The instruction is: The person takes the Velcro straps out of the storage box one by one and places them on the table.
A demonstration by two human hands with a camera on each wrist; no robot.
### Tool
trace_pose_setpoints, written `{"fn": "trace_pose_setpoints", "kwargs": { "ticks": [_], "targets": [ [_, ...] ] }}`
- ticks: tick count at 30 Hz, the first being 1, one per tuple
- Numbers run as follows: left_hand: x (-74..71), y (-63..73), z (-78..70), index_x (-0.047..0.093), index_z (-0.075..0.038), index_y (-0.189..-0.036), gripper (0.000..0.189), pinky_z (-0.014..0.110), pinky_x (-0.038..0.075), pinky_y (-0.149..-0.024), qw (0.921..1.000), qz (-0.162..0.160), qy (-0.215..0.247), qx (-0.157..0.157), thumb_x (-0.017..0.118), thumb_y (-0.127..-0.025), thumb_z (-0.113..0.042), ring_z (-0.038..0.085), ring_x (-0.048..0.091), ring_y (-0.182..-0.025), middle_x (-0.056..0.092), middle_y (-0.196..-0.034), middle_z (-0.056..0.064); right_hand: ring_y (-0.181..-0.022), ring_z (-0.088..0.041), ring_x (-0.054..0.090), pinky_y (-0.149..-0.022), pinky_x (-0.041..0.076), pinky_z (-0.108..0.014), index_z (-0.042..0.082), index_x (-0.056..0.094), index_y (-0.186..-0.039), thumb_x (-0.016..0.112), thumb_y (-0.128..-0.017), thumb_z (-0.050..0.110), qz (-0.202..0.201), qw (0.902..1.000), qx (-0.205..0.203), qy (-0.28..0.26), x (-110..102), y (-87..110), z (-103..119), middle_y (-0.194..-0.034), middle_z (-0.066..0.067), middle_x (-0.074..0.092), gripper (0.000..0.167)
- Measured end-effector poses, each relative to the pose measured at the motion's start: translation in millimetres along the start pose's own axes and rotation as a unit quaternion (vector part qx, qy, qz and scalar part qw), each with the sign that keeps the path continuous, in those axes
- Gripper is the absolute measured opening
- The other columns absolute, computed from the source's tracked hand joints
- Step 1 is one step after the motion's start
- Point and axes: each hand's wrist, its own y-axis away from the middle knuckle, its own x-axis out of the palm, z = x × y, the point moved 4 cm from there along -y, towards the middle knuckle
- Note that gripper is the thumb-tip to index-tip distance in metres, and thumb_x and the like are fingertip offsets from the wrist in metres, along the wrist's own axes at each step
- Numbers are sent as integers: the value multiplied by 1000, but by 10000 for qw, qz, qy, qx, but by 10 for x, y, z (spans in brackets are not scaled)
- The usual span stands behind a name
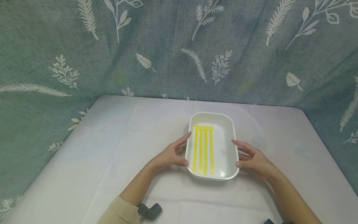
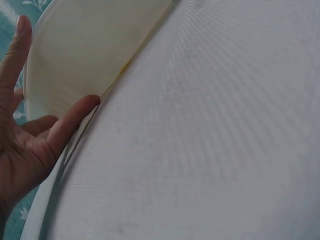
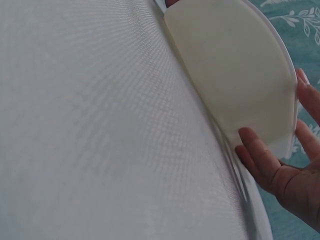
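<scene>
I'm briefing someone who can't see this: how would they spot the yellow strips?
Find the big white table, then the rounded white tray. Inside, along its left half, lie the yellow strips: four, long and side by side, running lengthwise. Their bright yellow sets them apart from the white tray.

Beige sleeve (image 1: 118, 211) with a bent, dark fitting (image 1: 152, 212)
Up the arm from the bare left hand (image 1: 170, 155), the plain, lightly creased sleeve ends partway along the forearm (image 1: 138, 186); the stubby grey-black fitting with a rounded end juts from its inner side. Behind the bare right hand (image 1: 255, 163), the right forearm (image 1: 289, 196) is uncovered, a small dark piece (image 1: 269, 221) beside it, mostly cut off.
</scene>
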Motion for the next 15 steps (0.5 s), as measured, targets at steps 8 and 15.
{"fn": "trace_pose_setpoints", "kwargs": {
  "ticks": [8, 15],
  "targets": [
    [10, -16, 85, 24, -27, -151, 114, 38, 27, -113, 9988, -60, 100, 481, 84, -56, -48, 27, 26, -142, 18, -157, -10, -111, -9, 60, -87, 53, -32, 12, 34, -146, 72, -78, -2, -89, 9998, 22, 157, 6, 15, 17, -145, -25, 29, 80],
    [-12, -20, 117, 24, -25, -151, 114, 33, 26, -113, 9982, 37, 197, 569, 83, -56, -47, 23, 25, -142, 19, -157, -8, -111, -8, 59, -87, 52, -29, 9, 33, -147, 73, -78, 1, -34, 9988, 66, 491, 7, 24, 78, -147, -22, 32, 80]
  ]
}}
